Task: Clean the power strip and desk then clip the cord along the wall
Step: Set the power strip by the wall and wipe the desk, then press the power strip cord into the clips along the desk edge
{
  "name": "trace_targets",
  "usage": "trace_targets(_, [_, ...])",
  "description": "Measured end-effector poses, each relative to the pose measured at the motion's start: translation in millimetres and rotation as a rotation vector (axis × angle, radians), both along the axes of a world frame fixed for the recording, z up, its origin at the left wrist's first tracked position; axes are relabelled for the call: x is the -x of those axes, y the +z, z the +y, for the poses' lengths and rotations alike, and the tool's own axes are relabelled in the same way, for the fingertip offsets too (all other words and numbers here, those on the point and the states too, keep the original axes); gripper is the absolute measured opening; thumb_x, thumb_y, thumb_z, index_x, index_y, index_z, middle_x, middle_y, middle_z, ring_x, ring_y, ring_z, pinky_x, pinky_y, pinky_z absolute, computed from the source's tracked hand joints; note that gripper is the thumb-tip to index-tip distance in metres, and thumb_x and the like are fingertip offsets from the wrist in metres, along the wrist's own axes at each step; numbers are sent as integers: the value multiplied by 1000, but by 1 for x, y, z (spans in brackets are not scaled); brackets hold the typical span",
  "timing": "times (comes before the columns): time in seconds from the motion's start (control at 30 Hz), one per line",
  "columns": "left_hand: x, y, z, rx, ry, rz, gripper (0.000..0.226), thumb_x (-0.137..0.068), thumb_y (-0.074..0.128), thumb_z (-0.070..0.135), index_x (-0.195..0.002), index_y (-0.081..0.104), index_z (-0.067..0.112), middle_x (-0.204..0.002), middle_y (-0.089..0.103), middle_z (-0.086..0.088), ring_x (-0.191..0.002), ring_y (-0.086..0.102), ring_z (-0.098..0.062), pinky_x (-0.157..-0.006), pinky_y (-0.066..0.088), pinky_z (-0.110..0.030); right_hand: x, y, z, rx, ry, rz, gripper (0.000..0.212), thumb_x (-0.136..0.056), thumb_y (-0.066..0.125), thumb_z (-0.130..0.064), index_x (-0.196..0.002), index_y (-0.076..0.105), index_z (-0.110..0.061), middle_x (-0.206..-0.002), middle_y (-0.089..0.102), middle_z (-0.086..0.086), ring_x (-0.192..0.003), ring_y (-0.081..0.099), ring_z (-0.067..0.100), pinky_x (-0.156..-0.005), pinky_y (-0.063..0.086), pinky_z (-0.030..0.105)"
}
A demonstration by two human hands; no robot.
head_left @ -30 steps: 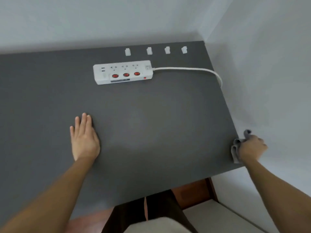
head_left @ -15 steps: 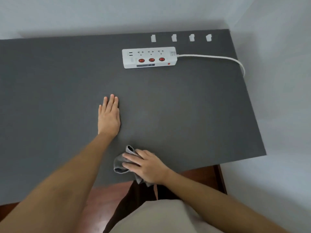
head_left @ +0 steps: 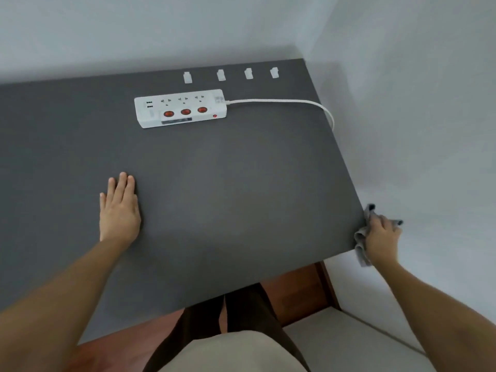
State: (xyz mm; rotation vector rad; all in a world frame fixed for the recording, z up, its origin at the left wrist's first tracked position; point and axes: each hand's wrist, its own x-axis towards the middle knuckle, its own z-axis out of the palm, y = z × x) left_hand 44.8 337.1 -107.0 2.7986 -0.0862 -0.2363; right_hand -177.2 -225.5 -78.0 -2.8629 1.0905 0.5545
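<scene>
right hand [head_left: 381, 241] clutching a grey cloth [head_left: 361, 244] at the desk [head_left: 241, 189] edge; left hand [head_left: 119, 210] flat, fingers spread. could snag the cord [head_left: 281, 102] on a careless wipe, dragging the power strip [head_left: 180, 108].

You see pale walls [head_left: 134, 28] meeting in a corner at upper right, reddish floor [head_left: 290, 291] (partly hidden) at bottom centre.

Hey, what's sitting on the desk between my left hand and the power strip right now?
Nothing. In the head view, the stretch of desk between the left hand and the power strip is bare grey surface.
</scene>
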Motion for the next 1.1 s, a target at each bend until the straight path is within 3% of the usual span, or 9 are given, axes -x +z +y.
trace_targets(0.07, [-1,5,-6,-21,27,14,48,-100,34,6,-147,31,2,-160,22,-13,-148,13,-36,-117,12,-55,-10,21,-26,53,-31,41,55,-67,68,-20,-116,54,1,-115,57,29,-110,49,43,-96,35,49])
trace_targets(0.2, [3,17,-38,-53,-18,-22,56,-90,41,-5,-145,35,3,-159,23,-15,-148,13,-35,-117,11,-56,-53,47,-8,5,172,-582,36,-88,38,-8,-115,55,7,-119,53,29,-105,49,47,-89,38,52])
trace_targets(0.27, [5,22,-64,-18,-45,-9,54,-93,40,-1,-146,35,6,-159,23,-15,-149,13,-33,-118,11,-55,-64,43,26,-41,397,-673,31,-91,42,0,-118,56,4,-125,50,23,-109,46,40,-92,40,48])
trace_targets(0.47, [14,32,-135,72,-102,11,46,-100,37,14,-147,35,11,-158,24,-12,-149,14,-29,-120,11,-51,-58,14,74,-203,650,-388,40,-99,32,-36,-126,56,-20,-141,49,11,-115,47,40,-99,40,49])
trace_targets(0.63, [13,38,-153,123,-47,-1,45,-102,36,22,-146,36,13,-158,25,-11,-149,15,-28,-120,11,-51,-59,32,63,-151,669,-248,58,-89,20,-66,-142,30,-43,-157,20,-1,-145,4,41,-109,15,54])
trace_targets(0.73, [-3,48,-151,157,-1,-47,44,-101,39,21,-144,38,12,-157,27,-13,-148,18,-29,-120,12,-50,-93,63,59,-184,546,-508,57,-93,21,-56,-143,33,-32,-158,18,8,-146,5,37,-112,9,49])
trace_targets(0.87, [-47,62,-137,168,83,-112,46,-99,44,18,-144,38,9,-156,27,-15,-146,21,-31,-120,14,-50,-182,88,51,-203,338,-741,45,-95,32,-38,-134,43,-18,-149,33,14,-139,28,33,-106,22,45])
trace_targets(1.0, [-106,73,-129,110,21,-127,52,-95,50,19,-145,36,12,-157,23,-13,-146,19,-30,-120,14,-50,-275,84,67,-185,493,-598,39,-93,35,-33,-123,52,-15,-131,52,12,-122,47,36,-100,36,50])
trace_targets(1.1, [-146,77,-147,103,-114,-87,56,-95,50,24,-147,32,16,-159,19,-9,-149,9,-27,-121,10,-50,-330,62,90,-193,550,-364,41,-96,43,-23,-136,42,-18,-145,39,17,-133,34,39,-106,30,54])
